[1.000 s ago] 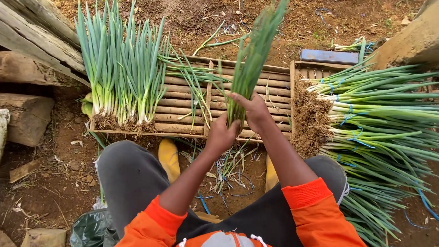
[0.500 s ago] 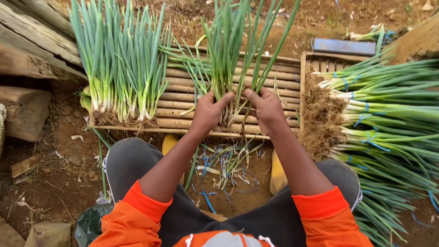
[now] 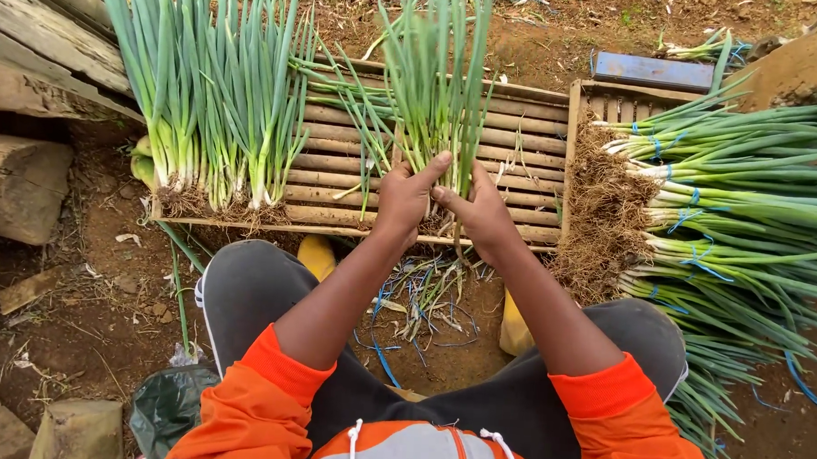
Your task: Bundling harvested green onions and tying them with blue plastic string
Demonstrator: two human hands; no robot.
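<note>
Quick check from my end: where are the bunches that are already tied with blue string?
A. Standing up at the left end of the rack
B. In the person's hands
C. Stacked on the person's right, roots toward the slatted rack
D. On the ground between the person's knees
C: the tied bunches lie stacked at the right with blue ties across their stalks and roots facing the wooden rack; both hands, left hand and right hand, hold a loose bunch.

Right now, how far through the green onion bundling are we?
Done: a stack of tied bundles lies at right, blue ties showing. In hand: left hand and right hand grip one untied bunch upright on the slatted wooden crate. Left: a row of loose green onions on the crate's left end, no ties visible. Roughly half through, by eye.
</note>
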